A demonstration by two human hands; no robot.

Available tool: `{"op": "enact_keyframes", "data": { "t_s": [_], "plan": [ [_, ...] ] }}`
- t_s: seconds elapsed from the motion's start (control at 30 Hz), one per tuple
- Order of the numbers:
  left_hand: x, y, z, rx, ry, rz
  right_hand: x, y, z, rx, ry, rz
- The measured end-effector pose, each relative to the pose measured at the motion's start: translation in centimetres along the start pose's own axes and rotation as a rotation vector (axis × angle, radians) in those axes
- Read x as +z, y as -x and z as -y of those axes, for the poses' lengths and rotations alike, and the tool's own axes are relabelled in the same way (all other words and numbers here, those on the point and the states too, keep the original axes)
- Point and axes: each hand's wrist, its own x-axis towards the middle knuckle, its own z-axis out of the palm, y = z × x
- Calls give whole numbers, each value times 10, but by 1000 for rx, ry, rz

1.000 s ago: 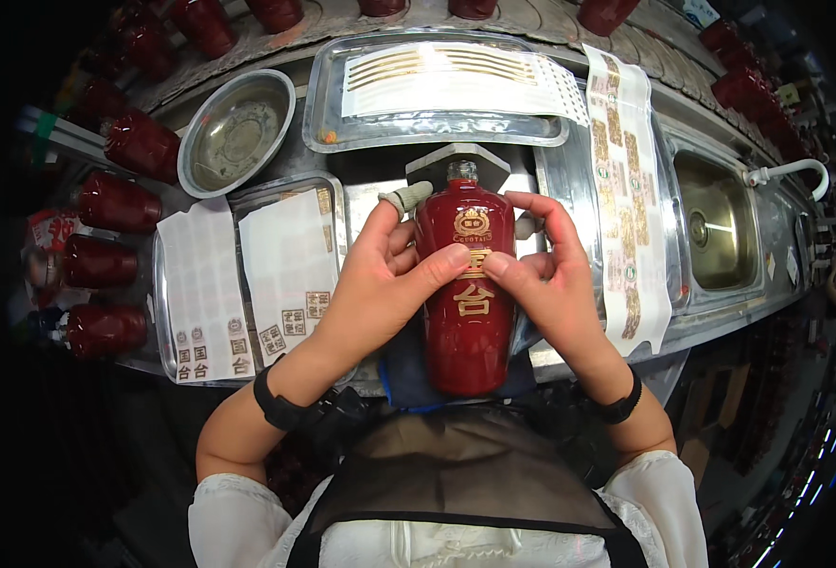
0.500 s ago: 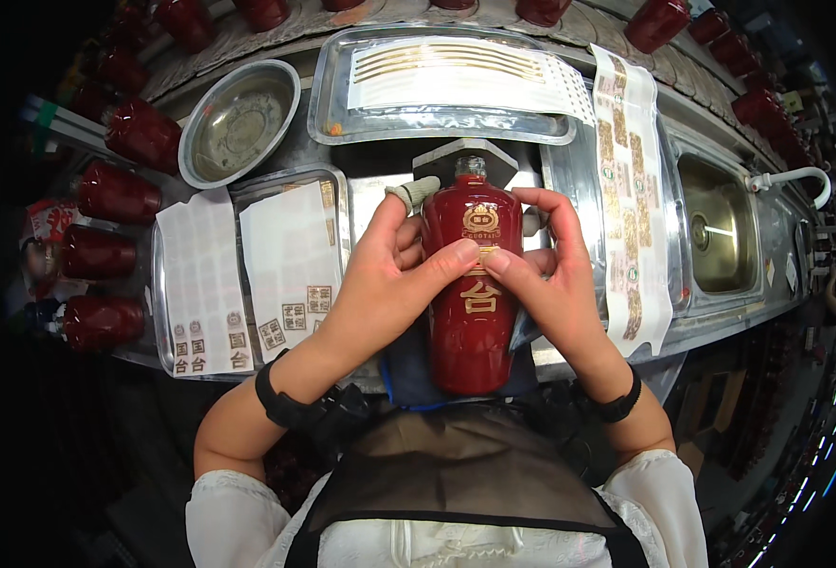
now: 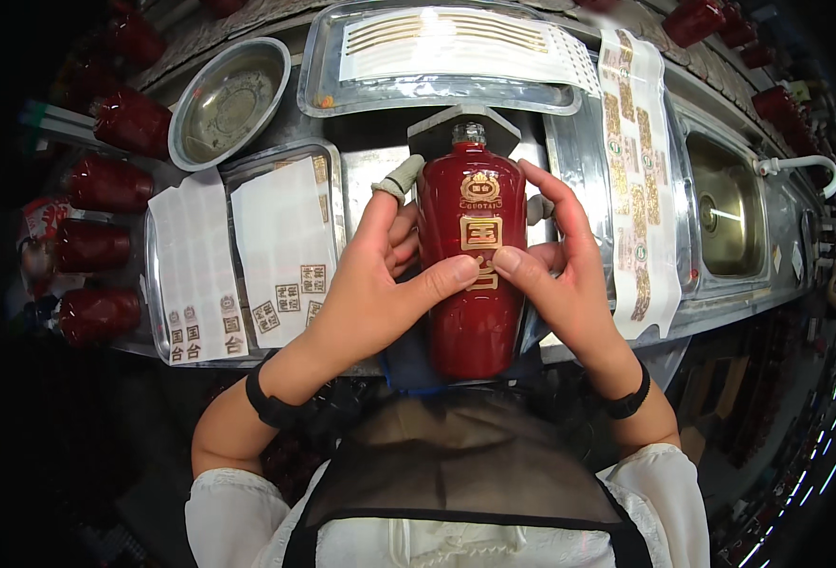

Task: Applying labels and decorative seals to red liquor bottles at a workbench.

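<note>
A glossy dark red bottle with a bare glass neck lies in front of me, neck pointing away, its gold emblem and characters facing up. My left hand grips its left side, the thumb pressed on the lower gold character. A knitted finger cot covers one fingertip of that hand. On the other side, my right hand holds the bottle, its thumb beside the left thumb on the same character. Some fingers of both hands are partly hidden at the bottle's sides. A grey angled rest stands behind the neck.
At left, a metal tray bears white decal sheets. A metal bowl stands behind it. The far tray carries gold-striped sheets. Right are a long decal strip and a sink. More red bottles line the left.
Both thumbs have slid down the bottle from the upper gold character to the lower one, uncovering the upper one. The whole view has shifted slightly.
</note>
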Motion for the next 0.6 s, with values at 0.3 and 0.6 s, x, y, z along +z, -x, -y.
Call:
{"op": "enact_keyframes", "data": {
  "t_s": [0.3, 0.6],
  "plan": [
    [0, 6, 5, 41, -36, 23, -2, 5, -2, 1, -41, 27],
    [2, 5, 6, 73, -54, 8, 0, 3, 2, 17, -11, 15]
  ]
}}
